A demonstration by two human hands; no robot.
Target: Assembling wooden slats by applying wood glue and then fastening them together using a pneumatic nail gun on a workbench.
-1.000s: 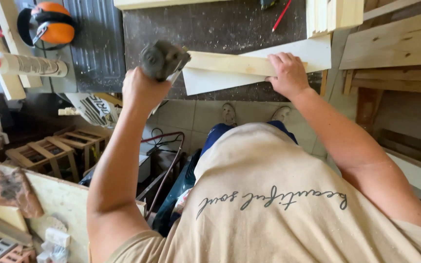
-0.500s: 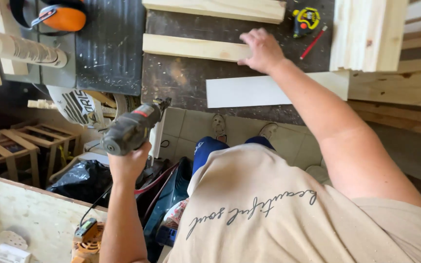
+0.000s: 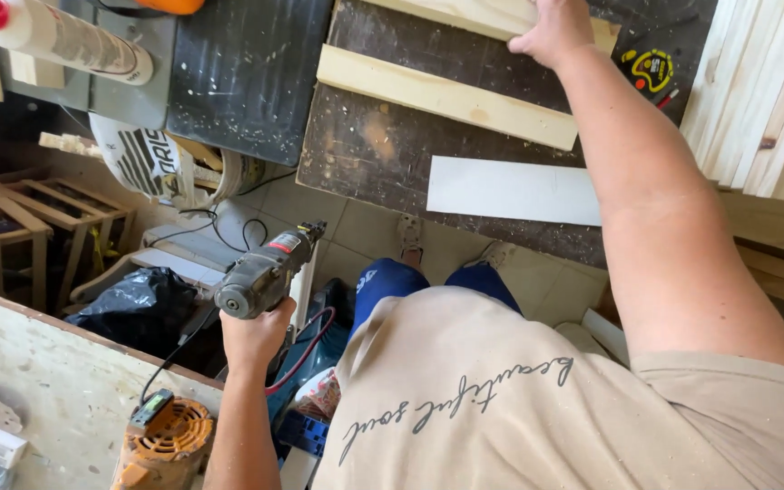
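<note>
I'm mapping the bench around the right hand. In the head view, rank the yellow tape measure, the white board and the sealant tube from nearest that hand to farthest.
From the right hand:
1. Yellow tape measure, just to its right.
2. White board, below it at the bench's near edge.
3. Sealant tube, far left.

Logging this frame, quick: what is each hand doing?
Left hand: closed around a corded drill.
Right hand: pressed on a wooden plank.
</note>
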